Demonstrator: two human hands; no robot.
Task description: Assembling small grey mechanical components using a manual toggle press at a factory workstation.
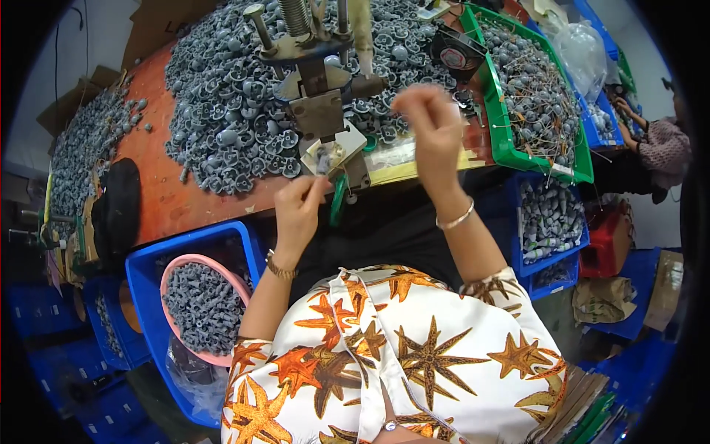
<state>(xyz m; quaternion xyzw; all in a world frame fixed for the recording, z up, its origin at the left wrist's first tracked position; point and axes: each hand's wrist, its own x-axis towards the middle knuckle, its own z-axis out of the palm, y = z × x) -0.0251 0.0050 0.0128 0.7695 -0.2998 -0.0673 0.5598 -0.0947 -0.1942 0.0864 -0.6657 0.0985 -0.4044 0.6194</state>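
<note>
My left hand [297, 216] is closed in a pinch at the front of the bench press [316, 111]. Its fingertips reach the lower edge of the pale jig [349, 143], where a small grey plastic part [323, 160] sits under the ram; what the pinch holds is too small to make out. Raised to the right of the press is my right hand [435, 133], its fingers curled and smeared by motion, so any small thing in them is hidden. A green handle-like piece [338, 200] hangs just below the jig.
Heaped grey plastic shells [229, 111] cover the red table [159, 211] behind the press. A green crate [503, 148] of wired grey parts stands right. At lower left, a blue bin [140, 285] holds a pink basin [171, 268] of grey pieces. Another person's sleeve [665, 152] shows far right.
</note>
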